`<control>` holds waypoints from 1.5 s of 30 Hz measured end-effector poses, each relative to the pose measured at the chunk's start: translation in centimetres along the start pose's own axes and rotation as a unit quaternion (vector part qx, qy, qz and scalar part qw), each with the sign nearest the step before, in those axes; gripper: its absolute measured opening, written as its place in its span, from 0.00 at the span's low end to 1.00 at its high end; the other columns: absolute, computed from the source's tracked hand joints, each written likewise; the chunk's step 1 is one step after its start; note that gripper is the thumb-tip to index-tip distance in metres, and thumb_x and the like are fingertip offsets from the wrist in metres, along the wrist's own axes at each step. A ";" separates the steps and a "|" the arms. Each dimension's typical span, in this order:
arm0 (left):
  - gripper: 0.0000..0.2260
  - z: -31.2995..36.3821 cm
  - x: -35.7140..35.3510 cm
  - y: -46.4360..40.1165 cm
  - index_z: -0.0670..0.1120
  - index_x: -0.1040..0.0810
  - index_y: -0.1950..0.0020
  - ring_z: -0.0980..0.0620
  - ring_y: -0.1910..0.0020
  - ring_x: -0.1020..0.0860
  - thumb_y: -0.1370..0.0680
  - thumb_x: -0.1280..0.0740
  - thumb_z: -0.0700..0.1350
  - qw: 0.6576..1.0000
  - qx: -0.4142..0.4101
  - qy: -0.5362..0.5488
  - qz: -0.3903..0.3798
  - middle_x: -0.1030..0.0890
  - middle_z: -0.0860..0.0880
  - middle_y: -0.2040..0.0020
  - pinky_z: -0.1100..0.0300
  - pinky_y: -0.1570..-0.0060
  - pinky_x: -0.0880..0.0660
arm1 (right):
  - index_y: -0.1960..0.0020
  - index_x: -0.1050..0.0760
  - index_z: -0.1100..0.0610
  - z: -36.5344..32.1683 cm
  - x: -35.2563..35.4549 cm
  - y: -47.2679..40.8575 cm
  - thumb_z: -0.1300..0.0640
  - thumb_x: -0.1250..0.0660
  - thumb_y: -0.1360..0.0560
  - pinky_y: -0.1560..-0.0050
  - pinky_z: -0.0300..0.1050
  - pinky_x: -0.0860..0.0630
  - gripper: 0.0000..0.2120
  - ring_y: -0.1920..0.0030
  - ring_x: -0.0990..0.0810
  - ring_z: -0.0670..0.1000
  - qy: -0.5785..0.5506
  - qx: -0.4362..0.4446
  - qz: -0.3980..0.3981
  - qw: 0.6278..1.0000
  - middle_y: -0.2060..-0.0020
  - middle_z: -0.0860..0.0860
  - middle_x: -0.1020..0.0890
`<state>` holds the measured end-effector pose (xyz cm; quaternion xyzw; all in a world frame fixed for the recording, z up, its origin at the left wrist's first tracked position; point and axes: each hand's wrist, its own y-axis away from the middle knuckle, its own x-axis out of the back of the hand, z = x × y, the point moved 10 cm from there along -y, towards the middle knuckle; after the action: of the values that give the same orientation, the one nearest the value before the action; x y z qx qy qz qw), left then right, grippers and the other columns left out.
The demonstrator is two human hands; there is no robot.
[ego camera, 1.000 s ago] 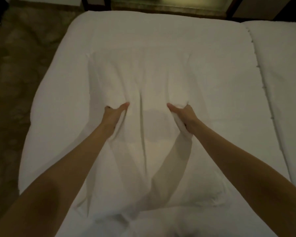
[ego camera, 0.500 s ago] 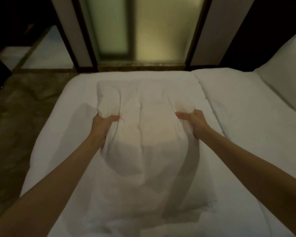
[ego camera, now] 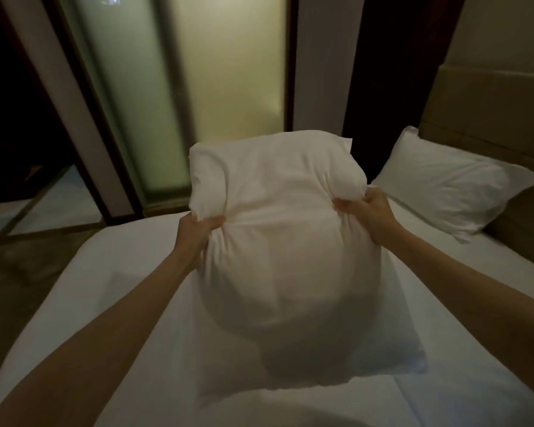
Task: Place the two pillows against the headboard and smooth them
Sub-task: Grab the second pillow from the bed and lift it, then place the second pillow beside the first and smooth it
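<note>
White and plump, the soft cotton-cased pillow (ego camera: 285, 241) hung above the white-sheeted mattress (ego camera: 111, 272), its long axis running away from the person. The left hand (ego camera: 198, 226) and right hand (ego camera: 367, 211) each had fingers closed on bunched fabric at opposite side edges. The tan padded headboard (ego camera: 490, 112) lay to the right, nearer the right hand, with a second white pillow (ego camera: 450, 183) already leaning against it. The carry likely needed a rightward swing. The case looked creased at both grips.
</note>
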<state>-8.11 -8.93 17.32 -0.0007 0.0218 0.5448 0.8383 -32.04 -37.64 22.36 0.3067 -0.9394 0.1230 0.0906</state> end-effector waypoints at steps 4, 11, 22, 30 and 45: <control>0.10 2.9 -8.4 4.2 0.48 0.22 0.55 0.57 0.61 0.21 0.32 0.26 0.37 0.999 -0.047 0.003 -0.013 0.20 0.56 0.59 0.63 0.64 0.27 | 0.59 0.18 0.62 -1.0 10.2 0.6 0.57 0.24 0.33 0.60 0.48 0.21 0.09 0.64 0.18 0.55 0.015 0.048 0.041 0.998 0.64 0.57 0.17; 0.14 7.7 -20.3 8.4 0.46 0.24 0.49 0.57 0.62 0.22 0.33 0.26 0.39 0.995 -0.102 0.015 -0.012 0.21 0.56 0.61 0.65 0.67 0.29 | 0.60 0.18 0.63 -3.3 24.5 0.3 0.57 0.24 0.32 0.61 0.48 0.22 0.08 0.64 0.18 0.55 0.036 0.116 0.077 0.990 0.64 0.57 0.17; 0.13 9.1 -32.5 9.1 0.45 0.21 0.50 0.52 0.58 0.19 0.33 0.26 0.37 0.990 -0.133 0.019 -0.035 0.18 0.53 0.58 0.62 0.58 0.26 | 0.61 0.18 0.63 -2.5 36.1 -2.6 0.57 0.25 0.31 0.57 0.56 0.21 0.08 0.61 0.17 0.59 0.053 0.156 0.113 0.980 0.62 0.59 0.16; 0.13 5.5 -42.5 4.9 0.43 0.22 0.49 0.54 0.60 0.21 0.32 0.26 0.38 0.990 -0.118 0.020 -0.069 0.19 0.54 0.60 0.65 0.62 0.28 | 0.58 0.17 0.62 3.0 41.6 -8.3 0.58 0.25 0.32 0.55 0.57 0.19 0.07 0.58 0.16 0.59 0.081 0.123 0.138 0.979 0.61 0.59 0.15; 0.19 -2.6 -67.2 1.2 0.39 0.23 0.40 0.49 0.54 0.20 0.30 0.26 0.41 0.989 -0.021 0.011 -0.146 0.18 0.46 0.49 0.57 0.52 0.25 | 0.54 0.18 0.66 13.8 58.7 -19.4 0.56 0.24 0.33 0.51 0.60 0.20 0.14 0.54 0.17 0.60 0.156 0.042 0.179 0.970 0.56 0.61 0.15</control>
<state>-36.58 -69.89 17.27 -0.0273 0.0192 0.4168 0.9084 -68.45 -89.33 27.03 0.1140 -0.9474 0.2225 0.1998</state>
